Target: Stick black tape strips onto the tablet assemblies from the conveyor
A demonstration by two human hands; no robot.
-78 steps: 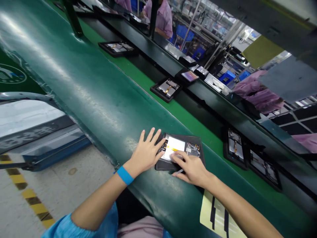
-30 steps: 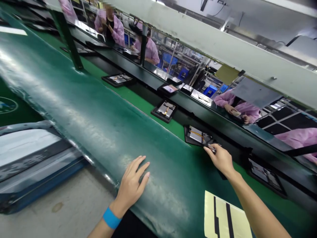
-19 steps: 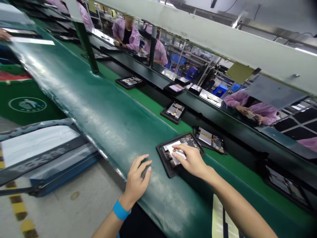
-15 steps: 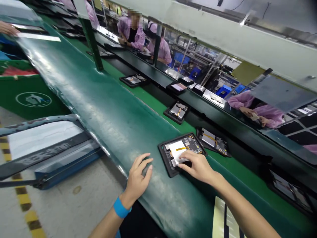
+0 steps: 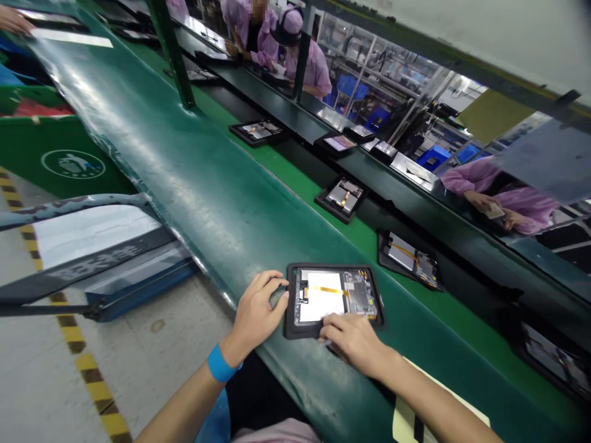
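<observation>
An opened tablet in a black tray (image 5: 333,299) lies on the dark green bench in front of me, showing a white battery, an orange ribbon cable and circuit boards. My left hand (image 5: 257,314), blue band on the wrist, rests at the tray's left edge with its fingers curled against it. At the near edge of the tray sits my right hand (image 5: 351,341), fingers bent over the rim; whether it holds anything I cannot make out.
Beyond the bench a bright green conveyor belt (image 5: 295,184) carries more opened tablets (image 5: 340,198) (image 5: 409,258) (image 5: 258,130). People in pink coats (image 5: 501,197) work on the far side. A green post (image 5: 173,55) stands at upper left. A cart (image 5: 92,258) stands on the floor at left.
My right hand set one tablet on the conveyor, took another and pulled it toward me onto the bench. My left hand closed in on the tray's left edge.
</observation>
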